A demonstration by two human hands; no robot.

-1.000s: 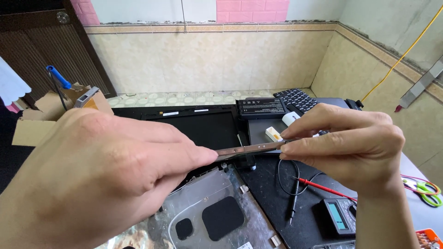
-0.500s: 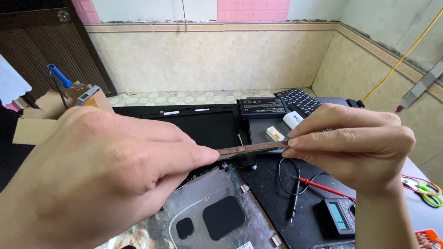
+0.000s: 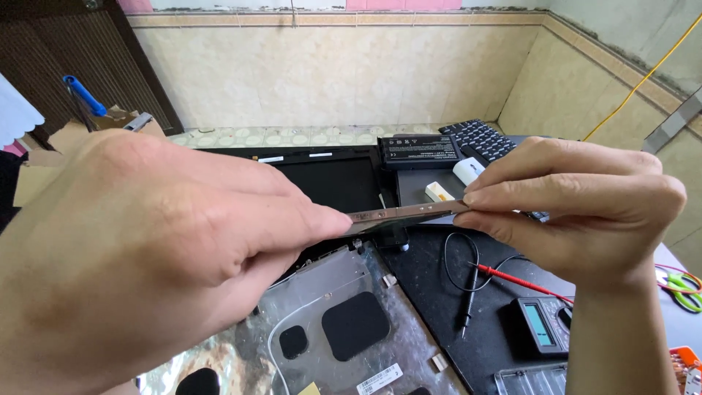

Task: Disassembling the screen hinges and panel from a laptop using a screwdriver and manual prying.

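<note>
1. a silver laptop lid panel (image 3: 329, 307) with black pads lies below the left hand (image 3: 161, 241).
2. a black multimeter (image 3: 542, 324) sits under the right hand (image 3: 578, 212), its red probe (image 3: 521, 281) and black probe (image 3: 469, 311) just beside it.
3. a black battery pack (image 3: 420, 151) and a keyboard (image 3: 482, 139) lie beyond the right hand.
4. a small white block (image 3: 439, 192) rests just behind the right hand's fingertips.
5. green-handled scissors (image 3: 680, 281) lie to the right of the right hand.
6. a cardboard box (image 3: 58, 139) holding a blue-handled tool (image 3: 84, 93) stands beyond the left hand.
</note>
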